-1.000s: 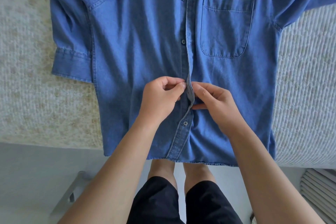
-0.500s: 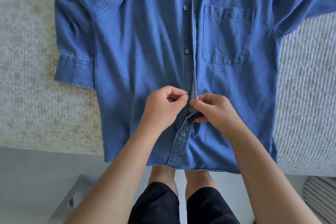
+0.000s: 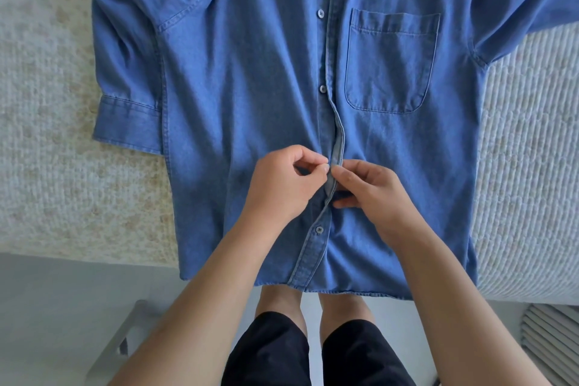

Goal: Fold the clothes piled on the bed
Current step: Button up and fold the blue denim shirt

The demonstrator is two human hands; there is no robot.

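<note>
While the blue denim shirt (image 3: 250,103) lies front-up and spread flat on the bed (image 3: 62,166), its hem hangs just over the bed's near edge. Both hands are working the button placket (image 3: 336,147) a bit below the chest pocket (image 3: 391,63). The left hand (image 3: 282,185) has its fingers curled in, pinching the button side of the placket, and the right hand (image 3: 366,191) pinches the buttonhole side, so the two hands meet fingertip to fingertip right at the placket with the edge lifted a little between them. Two buttons above the hands look done up, and one button (image 3: 319,230) sits below the hands near the hem. One sleeve (image 3: 125,110) is folded down along the shirt's side, cuff resting on the bed. Below the hem you can see the person's black shorts (image 3: 313,354) and a pale floor (image 3: 47,307).
</note>
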